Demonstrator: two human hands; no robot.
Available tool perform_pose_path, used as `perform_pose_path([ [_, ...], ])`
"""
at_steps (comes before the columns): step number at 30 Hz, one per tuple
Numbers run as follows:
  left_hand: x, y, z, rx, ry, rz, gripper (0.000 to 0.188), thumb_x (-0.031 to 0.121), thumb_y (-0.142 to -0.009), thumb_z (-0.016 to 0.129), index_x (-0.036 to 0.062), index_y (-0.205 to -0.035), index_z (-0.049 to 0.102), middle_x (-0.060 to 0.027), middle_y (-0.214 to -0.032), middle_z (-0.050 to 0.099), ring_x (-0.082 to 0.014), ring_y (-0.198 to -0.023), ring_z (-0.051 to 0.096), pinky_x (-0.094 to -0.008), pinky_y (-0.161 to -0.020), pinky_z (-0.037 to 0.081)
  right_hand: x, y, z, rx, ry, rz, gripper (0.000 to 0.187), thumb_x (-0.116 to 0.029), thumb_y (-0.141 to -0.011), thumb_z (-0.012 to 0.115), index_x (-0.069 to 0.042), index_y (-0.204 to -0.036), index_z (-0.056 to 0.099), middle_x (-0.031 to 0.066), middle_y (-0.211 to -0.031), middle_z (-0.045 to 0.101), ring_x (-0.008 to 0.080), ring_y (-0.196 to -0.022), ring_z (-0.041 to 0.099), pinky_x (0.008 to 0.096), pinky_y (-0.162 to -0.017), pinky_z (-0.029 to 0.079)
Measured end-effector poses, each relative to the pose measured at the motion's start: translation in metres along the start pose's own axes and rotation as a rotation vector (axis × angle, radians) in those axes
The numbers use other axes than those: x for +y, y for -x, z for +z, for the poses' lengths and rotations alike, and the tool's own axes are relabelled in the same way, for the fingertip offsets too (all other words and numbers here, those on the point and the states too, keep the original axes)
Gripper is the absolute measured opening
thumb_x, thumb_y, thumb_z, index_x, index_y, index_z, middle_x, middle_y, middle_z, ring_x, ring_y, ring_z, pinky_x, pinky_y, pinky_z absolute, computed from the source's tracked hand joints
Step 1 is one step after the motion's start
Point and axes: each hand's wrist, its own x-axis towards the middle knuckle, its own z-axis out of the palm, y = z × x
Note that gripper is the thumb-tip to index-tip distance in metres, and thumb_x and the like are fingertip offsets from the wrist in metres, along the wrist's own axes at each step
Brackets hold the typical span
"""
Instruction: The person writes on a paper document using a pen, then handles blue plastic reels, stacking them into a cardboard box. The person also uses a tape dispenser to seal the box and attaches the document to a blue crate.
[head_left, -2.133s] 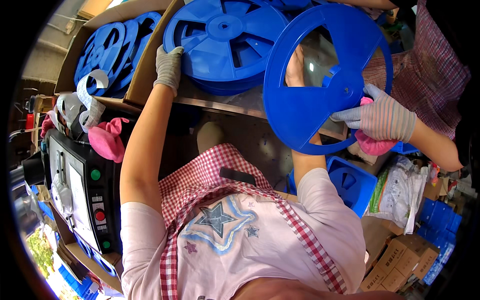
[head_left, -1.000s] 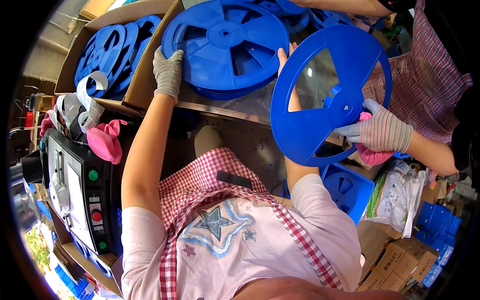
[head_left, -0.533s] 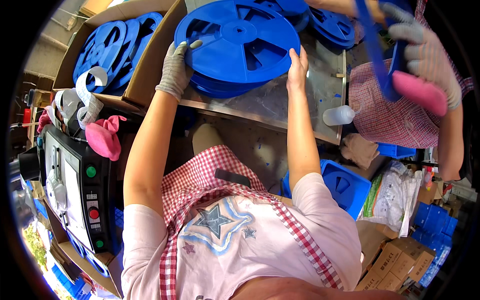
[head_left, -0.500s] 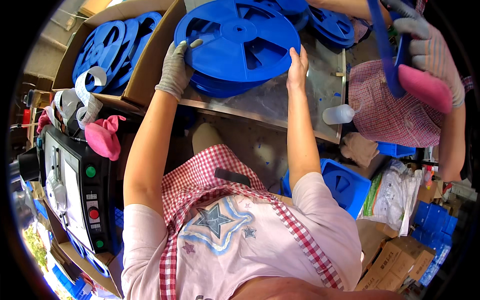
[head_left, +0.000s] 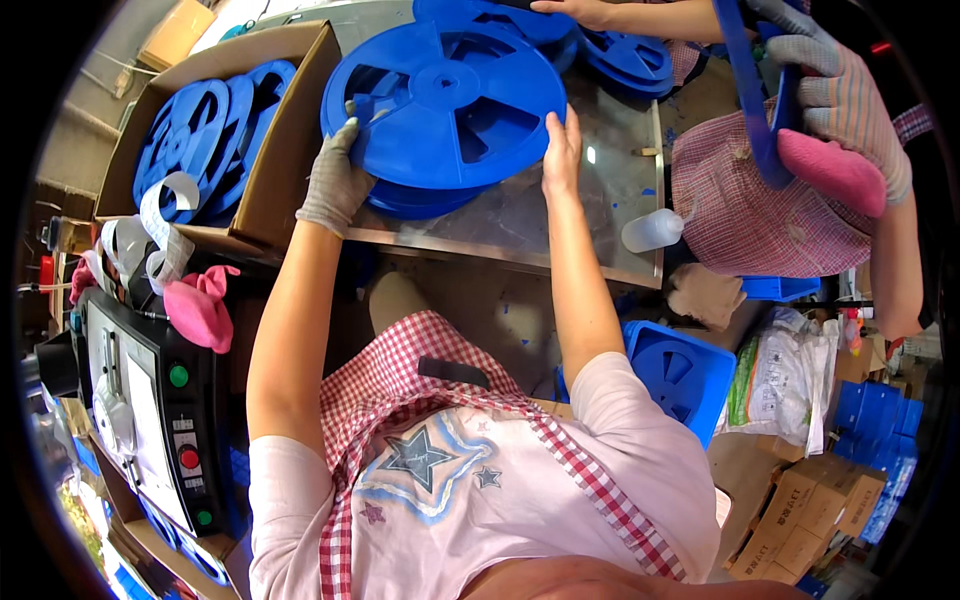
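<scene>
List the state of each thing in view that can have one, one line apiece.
Left hand: gloved, gripping the top blue reel at its left
Right hand: bare, gripping it at its right
Top blue reel: held over lower reels
Cardboard box: open, boxed reels inside
Blue bin: open, a disc inside
Paper strip: curled
Bottle: on the metal table
Co-worker's gloved hand: holding a blue piece

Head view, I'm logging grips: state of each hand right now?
Left hand: gloved, closed on the left edge of the top blue reel.
Right hand: bare, holding the same reel's right edge.
</scene>
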Motion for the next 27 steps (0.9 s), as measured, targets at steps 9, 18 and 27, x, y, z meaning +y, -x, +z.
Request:
perform_pose_path([
  [9,-0.009,0.006,-0.002,-0.098,0.034,-0.039,0.042,0.007,-0.1,0.056,0.0181,-0.141,0.055,-0.0173,-0.142,0.05,-0.0328,-0.124,0.056,-0.0523,-0.105,0.05,-0.016,0.001,0.001,-0.029,-0.011,-0.011,0.049,-0.021,-0.104,0.051,0.004,-0.145,0.045,0.0169,-0.144,0.053,0.026,-0.132,0.05,0.0362,-0.112,0.037],
  [18,-0.014,0.008,0.007,-0.082,0.021,-0.046,0.043,0.006,-0.102,0.053,0.0168,-0.143,0.054,-0.0155,-0.138,0.054,-0.0291,-0.121,0.059,-0.0483,-0.108,0.049,-0.005,-0.01,-0.015,0.038,0.061,0.003,0.05,-0.019,-0.103,0.052,0.007,-0.145,0.044,0.0174,-0.143,0.052,0.0252,-0.13,0.05,0.036,-0.111,0.037],
  [27,-0.018,0.02,0.002,-0.003,-0.008,-0.039,0.043,0.008,-0.103,0.053,0.0146,-0.145,0.053,-0.013,-0.135,0.056,-0.0256,-0.119,0.059,-0.0439,-0.109,0.049,-0.031,0.007,-0.003,-0.05,-0.153,0.08,0.047,-0.014,-0.103,0.05,0.008,-0.144,0.045,0.0172,-0.139,0.056,0.0244,-0.125,0.055,0.0347,-0.109,0.04],
])
